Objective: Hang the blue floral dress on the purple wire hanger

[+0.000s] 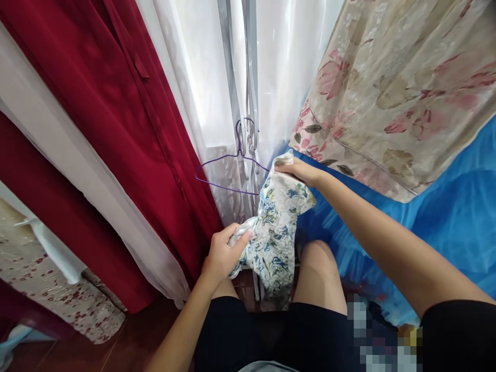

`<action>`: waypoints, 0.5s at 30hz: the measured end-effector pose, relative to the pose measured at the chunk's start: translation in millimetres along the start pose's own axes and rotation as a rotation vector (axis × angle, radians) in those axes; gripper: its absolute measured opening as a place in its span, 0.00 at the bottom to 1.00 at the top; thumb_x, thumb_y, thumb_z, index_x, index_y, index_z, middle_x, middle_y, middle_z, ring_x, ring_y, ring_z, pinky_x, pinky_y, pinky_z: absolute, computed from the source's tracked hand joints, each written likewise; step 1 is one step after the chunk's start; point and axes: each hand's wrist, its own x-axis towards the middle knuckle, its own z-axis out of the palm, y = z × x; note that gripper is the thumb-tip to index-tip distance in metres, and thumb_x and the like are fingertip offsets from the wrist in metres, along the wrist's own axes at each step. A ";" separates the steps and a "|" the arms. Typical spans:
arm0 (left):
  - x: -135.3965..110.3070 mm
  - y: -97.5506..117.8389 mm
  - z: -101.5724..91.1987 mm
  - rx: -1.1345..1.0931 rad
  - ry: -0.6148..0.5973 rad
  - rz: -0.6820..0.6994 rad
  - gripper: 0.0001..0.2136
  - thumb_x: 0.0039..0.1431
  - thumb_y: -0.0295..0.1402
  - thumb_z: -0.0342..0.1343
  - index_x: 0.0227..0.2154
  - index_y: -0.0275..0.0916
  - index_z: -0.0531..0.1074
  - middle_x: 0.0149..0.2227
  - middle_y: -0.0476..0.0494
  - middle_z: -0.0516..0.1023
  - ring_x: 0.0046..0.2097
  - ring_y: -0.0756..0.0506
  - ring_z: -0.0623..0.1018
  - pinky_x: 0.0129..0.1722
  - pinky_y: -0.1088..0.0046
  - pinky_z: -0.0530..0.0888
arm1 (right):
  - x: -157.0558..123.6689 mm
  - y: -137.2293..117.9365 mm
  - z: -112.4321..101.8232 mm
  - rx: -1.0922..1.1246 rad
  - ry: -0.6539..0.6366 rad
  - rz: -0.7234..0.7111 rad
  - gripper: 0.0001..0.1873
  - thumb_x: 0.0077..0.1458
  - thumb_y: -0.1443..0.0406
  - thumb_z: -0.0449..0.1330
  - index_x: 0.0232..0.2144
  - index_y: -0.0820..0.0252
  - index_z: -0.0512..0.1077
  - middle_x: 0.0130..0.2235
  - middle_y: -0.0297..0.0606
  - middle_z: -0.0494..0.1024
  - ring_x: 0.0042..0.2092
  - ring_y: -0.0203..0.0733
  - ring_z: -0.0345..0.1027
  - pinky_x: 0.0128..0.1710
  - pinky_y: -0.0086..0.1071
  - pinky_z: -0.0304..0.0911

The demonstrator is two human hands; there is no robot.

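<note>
A white garment with a blue and green floral print point(273, 243) hangs between my two hands, above my lap. My left hand point(225, 253) is closed on its left edge, thumb on top. Higher up, my right hand point(296, 170) grips the upper right corner, fingers partly tucked behind the cloth. Behind the garment, a purple wire hanger point(217, 158) hangs by its hook from grey straps point(251, 77). The garment covers the hanger's right end, so I cannot tell whether the two touch there.
Red curtains point(127, 129) and white sheer curtains point(194, 62) hang ahead and to the left. A beige floral cloth point(395, 98) hangs at right over bright blue fabric point(437, 217). Brown tiled floor point(132, 346) shows lower left. A pixelated patch covers the lower right.
</note>
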 end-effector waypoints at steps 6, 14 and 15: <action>4.2 -55.3 -50.9 0.162 -0.071 -0.011 0.18 0.62 0.48 0.57 0.25 0.38 0.71 0.24 0.51 0.68 0.29 0.49 0.67 0.30 0.74 0.63 | -4.1 1.1 6.7 0.052 -0.105 0.048 0.16 0.41 0.60 0.73 0.35 0.60 0.81 0.33 0.36 0.83 0.34 0.43 0.75 0.38 0.33 0.68; 99.8 -121.9 -135.0 0.689 0.038 0.167 0.11 0.58 0.41 0.58 0.36 0.41 0.80 0.44 0.40 0.81 0.51 0.38 0.75 0.58 0.57 0.64 | -2.6 -23.0 -19.5 -0.153 -0.225 0.091 0.08 0.46 0.63 0.71 0.32 0.55 0.81 0.31 0.36 0.82 0.31 0.40 0.72 0.29 0.30 0.65; 115.5 -117.5 -143.3 0.741 0.109 0.181 0.10 0.57 0.39 0.58 0.37 0.41 0.80 0.46 0.39 0.81 0.54 0.37 0.73 0.60 0.55 0.62 | -2.3 -24.1 -19.1 -0.164 -0.228 0.102 0.08 0.46 0.62 0.70 0.32 0.55 0.81 0.29 0.35 0.81 0.28 0.39 0.70 0.26 0.30 0.62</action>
